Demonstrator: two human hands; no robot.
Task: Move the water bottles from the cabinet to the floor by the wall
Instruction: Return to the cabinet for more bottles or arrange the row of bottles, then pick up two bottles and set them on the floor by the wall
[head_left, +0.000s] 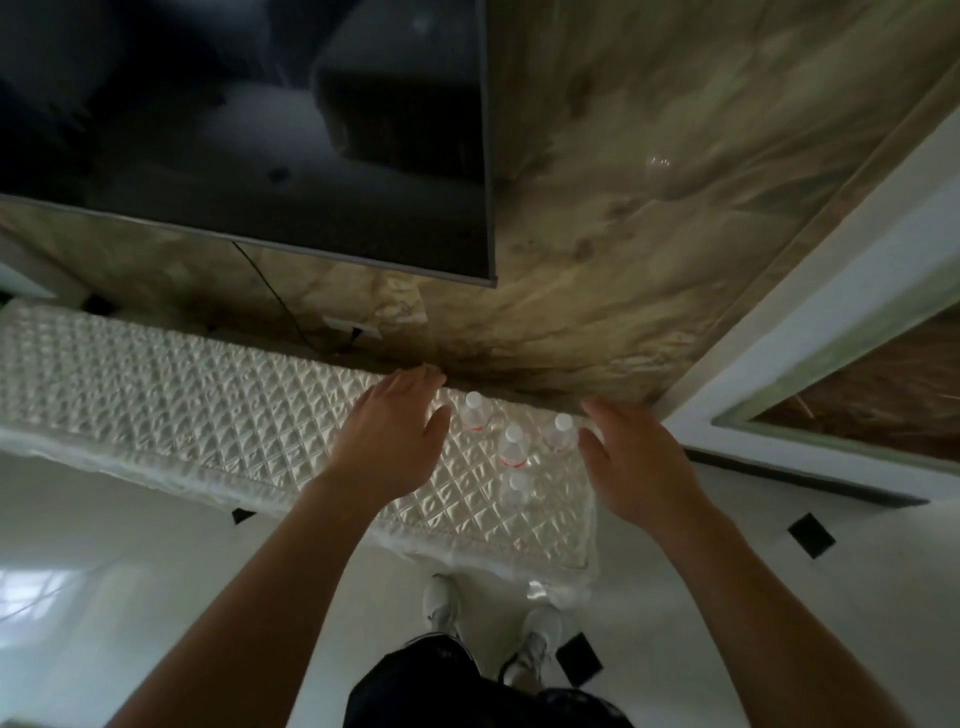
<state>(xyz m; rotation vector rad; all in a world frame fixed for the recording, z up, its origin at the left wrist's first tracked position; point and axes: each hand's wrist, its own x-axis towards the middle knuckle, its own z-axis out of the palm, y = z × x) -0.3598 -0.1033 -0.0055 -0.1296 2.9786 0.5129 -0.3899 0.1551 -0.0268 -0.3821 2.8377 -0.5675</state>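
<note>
Four bottles stand upright in the gap between the two hands, on a quilted white cover (208, 405). The far bottle (474, 410) is just beside the left hand's thumb, the right bottle (561, 431) is just beside the right hand's thumb, the middle bottle (513, 446) sits between them and nearer the person, and the near bottle (518, 488) is closest to the wrists. The left hand (395, 431) and right hand (634, 467) are both spread wide with straight fingers, palms down, holding nothing. Neither touches a bottle, and I cannot tell whether they touch the cover. The cabinet itself is hidden under the cover. The left fingertips blur against the dark foot of the marbled wall (675, 208) beyond. The bottles' lower bodies are hard to separate from the shiny quilting, and the near bottle is the faintest, its label unclear. The bottles are small and clear with white caps; the other three show a red band on the label. Below the forearms lies pale floor (130, 519), with the person's white shoes (441, 603) just under the cover's near edge.
</note>
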